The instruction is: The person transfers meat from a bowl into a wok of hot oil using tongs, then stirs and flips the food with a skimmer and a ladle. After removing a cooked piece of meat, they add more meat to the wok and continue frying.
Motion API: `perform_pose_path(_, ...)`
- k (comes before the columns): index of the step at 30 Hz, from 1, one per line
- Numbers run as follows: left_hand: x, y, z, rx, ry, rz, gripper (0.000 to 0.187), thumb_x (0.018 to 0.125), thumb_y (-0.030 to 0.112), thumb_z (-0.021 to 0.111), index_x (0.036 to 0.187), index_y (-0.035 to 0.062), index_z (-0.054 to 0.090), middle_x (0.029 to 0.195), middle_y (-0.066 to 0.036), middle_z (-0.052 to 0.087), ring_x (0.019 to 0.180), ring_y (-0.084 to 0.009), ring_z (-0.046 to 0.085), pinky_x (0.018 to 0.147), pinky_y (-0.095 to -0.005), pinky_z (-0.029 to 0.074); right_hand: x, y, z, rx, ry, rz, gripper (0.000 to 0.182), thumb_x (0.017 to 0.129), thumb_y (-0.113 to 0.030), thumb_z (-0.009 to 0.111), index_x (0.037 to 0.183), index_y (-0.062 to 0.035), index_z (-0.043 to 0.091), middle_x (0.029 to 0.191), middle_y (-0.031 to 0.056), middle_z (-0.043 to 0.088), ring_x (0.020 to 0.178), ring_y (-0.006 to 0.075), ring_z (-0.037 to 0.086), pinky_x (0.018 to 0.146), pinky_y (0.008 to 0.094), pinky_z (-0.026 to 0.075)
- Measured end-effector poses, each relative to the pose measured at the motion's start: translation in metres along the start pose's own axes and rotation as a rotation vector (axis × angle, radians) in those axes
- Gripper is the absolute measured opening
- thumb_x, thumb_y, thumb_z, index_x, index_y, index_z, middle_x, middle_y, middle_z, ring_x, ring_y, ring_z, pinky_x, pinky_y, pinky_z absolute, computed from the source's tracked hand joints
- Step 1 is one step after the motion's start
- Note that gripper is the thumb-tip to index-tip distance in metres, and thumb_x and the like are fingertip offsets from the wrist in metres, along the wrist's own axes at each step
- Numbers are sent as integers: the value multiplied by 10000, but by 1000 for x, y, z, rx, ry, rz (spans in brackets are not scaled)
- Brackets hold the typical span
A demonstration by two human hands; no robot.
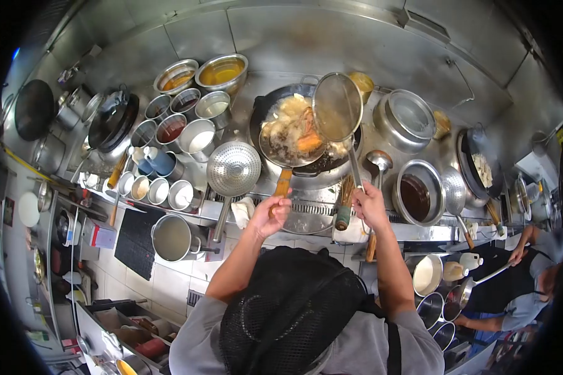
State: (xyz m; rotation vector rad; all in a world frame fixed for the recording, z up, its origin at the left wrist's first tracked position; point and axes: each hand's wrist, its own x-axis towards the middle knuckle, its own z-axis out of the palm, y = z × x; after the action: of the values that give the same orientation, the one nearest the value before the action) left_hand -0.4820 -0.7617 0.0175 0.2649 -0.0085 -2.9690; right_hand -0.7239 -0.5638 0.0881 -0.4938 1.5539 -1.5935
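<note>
My left hand (272,214) is closed around the wooden handle (284,183) of a wide round skimmer. The skimmer's bowl sits low in the black wok (261,103), amid bubbling pale oil. Golden and orange fried food (309,132) lies in or over that bowl; the exact contact is hard to tell. In my right hand (370,205) is the metal handle of a fine-mesh strainer (337,106), its round mesh raised over the wok's right side. Just below that hand lies a brush-like tool with a green-wrapped grip (343,212).
Left of the wok rests a perforated ladle (233,167), near several metal sauce pots (197,139). To the right stand a lidded pot (408,119), a ladle (380,161) and a pot of dark sauce (417,197). Another person (513,281) holds a ladle at lower right.
</note>
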Motion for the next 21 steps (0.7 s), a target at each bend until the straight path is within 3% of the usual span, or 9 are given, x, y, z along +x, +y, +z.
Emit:
perform_pose_path(4,-8,-13,-3,79,-17,61,418,952,82,514,1363,34,452,844,-10,454,601,-69,413,490,-187,370,5,4,-15,-301,161,-198,85,965,-74,503,963,-50,585,630,-2,504,411,65,404,348,245,265)
perform_pose_path(5,-9,-16,-6,92,-14,73,441,950,85,532,1382,49,448,840,-12,455,592,-63,401,479,-182,346,8,5,-20,-359,186,-181,208,968,-85,501,1123,-43,633,625,-16,518,457,64,443,398,247,325)
perform_pose_path(8,-16,-24,4,139,-12,92,445,953,88,541,1387,68,450,838,-13,455,575,-60,392,469,-183,333,19,17,-32,-622,229,-292,331,962,-85,507,1274,-61,616,641,-8,535,516,73,473,467,262,385)
perform_pose_path(9,-19,-26,7,160,-3,100,445,961,89,528,1398,82,446,833,-10,449,561,-57,384,464,-184,326,10,5,-23,-638,249,-291,296,918,-90,529,1184,-23,640,723,141,637,619,205,603,595,363,471)
perform_pose_path(12,-31,-36,14,173,-11,131,434,990,99,492,1414,31,425,826,-11,450,538,-38,391,431,-173,330,10,18,-26,-708,271,-441,387,956,-76,515,1336,-62,584,657,12,554,579,85,499,539,287,431)
perform_pose_path(14,-30,-39,12,172,5,117,435,992,102,496,1418,50,429,817,-6,443,529,-34,384,423,-174,321,6,29,-29,-675,307,-511,280,964,-87,519,1218,-26,621,644,16,538,522,85,488,484,274,417)
perform_pose_path(16,-21,-35,11,150,-14,103,437,985,102,506,1417,99,442,822,1,438,532,-48,367,442,-187,323,-14,14,-26,-179,261,-161,131,987,-103,512,1036,-16,597,626,14,514,443,80,457,408,248,375)
perform_pose_path(17,-21,-35,11,149,-20,93,423,1000,118,503,1418,106,443,823,3,441,523,-46,368,440,-187,325,-20,18,-32,-119,215,-256,111,1007,-133,519,927,-57,534,608,-2,501,389,71,422,353,228,325)
perform_pose_path(21,-27,-45,26,167,-41,85,415,1017,141,497,1427,108,438,812,7,445,522,-39,377,432,-179,323,-56,61,-70,95,401,-283,125,1017,-154,519,906,-97,524,585,1,499,388,80,430,343,234,345)
